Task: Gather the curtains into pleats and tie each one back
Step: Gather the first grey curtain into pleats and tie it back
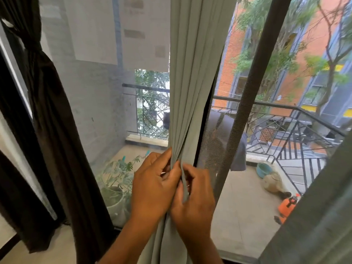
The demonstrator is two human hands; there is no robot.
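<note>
A grey-green curtain point(192, 77) hangs down the middle of the window, drawn into narrow vertical folds. My left hand point(154, 185) grips the gathered folds from the left at about waist height. My right hand point(194, 199) pinches a narrow fold of the same curtain right beside it, its fingers curled round the fabric. A dark brown curtain point(49, 119) hangs at the left, bunched and tied near its top. Another grey-green curtain point(314, 216) slants across the lower right corner.
Behind the curtains is a mesh-screened window with a dark vertical frame bar point(245, 96). Beyond it lies a balcony with a potted plant point(116, 180), a metal railing point(285, 130), an orange sprayer point(287, 204) and a blue bowl point(263, 169).
</note>
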